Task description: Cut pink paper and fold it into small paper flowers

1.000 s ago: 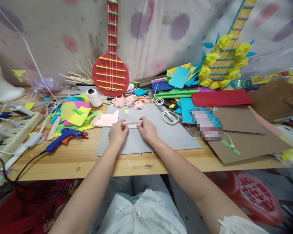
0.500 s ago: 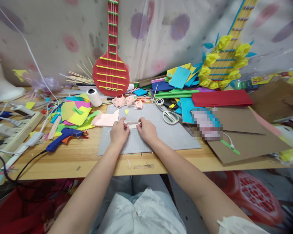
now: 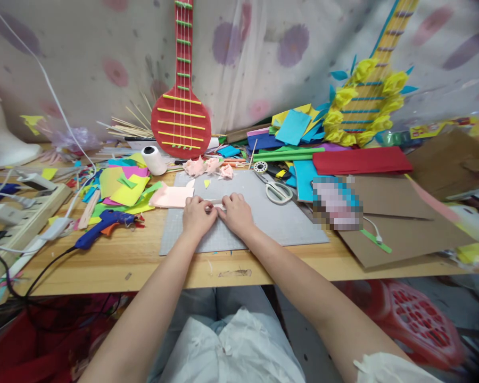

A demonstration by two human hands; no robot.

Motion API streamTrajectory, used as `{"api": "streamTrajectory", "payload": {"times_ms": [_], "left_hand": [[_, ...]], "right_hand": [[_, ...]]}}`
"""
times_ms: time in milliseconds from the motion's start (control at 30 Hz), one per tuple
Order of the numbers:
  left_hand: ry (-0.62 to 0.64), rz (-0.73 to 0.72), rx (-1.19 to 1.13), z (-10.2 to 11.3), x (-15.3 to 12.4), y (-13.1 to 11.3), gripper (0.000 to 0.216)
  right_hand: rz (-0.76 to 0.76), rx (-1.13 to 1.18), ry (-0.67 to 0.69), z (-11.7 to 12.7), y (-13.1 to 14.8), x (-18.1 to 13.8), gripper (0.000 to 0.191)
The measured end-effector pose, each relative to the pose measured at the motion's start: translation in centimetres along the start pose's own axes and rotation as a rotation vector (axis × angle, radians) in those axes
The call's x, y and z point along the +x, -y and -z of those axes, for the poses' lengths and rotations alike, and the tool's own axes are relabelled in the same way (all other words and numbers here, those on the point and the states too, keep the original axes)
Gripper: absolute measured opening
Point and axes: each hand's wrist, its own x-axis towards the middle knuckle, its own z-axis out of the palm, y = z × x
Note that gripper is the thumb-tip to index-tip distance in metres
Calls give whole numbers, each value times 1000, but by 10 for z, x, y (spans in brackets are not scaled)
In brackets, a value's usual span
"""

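A narrow pale paper strip (image 3: pixel 216 202), rolled or folded, lies across the grey cutting mat (image 3: pixel 271 223). My left hand (image 3: pixel 198 217) has curled fingers on the strip's left part. Closed on its right part, my right hand (image 3: pixel 237 215) sits close beside the left, thumbs nearly touching. Fingers hide much of the strip. To the left is a stack of pale pink paper (image 3: pixel 172 196). Beyond the hands rest crumpled pink paper flowers (image 3: pixel 213 166) and a small yellow scrap (image 3: pixel 207 183). White-handled scissors (image 3: pixel 278 192) lie on the mat's right side.
A blue glue gun (image 3: pixel 104 226) and power strip (image 3: pixel 35 223) with cables are at left. Thread spool (image 3: pixel 154 160), coloured scraps (image 3: pixel 123 183) and a red paper instrument (image 3: pixel 181 119) stand behind. Brown cardboard (image 3: pixel 407 234) and a yellow-flowered instrument (image 3: pixel 367 106) are at right.
My hands have drawn closer together along the strip, and my thumbs have come nearly together. The strip shows less between them.
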Motion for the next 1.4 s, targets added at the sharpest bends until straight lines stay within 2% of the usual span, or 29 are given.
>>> {"api": "streamTrajectory", "payload": {"times_ms": [67,200,400,533,633,733,833,1067,1400], "left_hand": [[-4,7,0,-1,2,-1,17],[-17,-25,14,-1,2,-1,14],[-5,-49,-1,-1,0,2,22],[25,-73,-31,1,-1,4,28],[4,-25,-92,5,1,7,32],[-8,31,-111,8,11,12,28],[99,37,-87,8,28,16,21],[528,-5,37,16,65,10,21],[653,108,194,27,73,3,24]], "right_hand": [[-1,-1,-10,0,0,0,24],[-4,21,-41,2,1,0,16],[-17,84,-87,6,-5,-3,32],[-30,96,-66,6,-10,-4,31],[-15,87,-38,4,-12,-3,27],[13,62,29,2,-12,-1,20],[22,42,85,1,-13,1,17],[25,61,67,1,-15,1,17],[68,111,56,3,-20,3,13]]}}
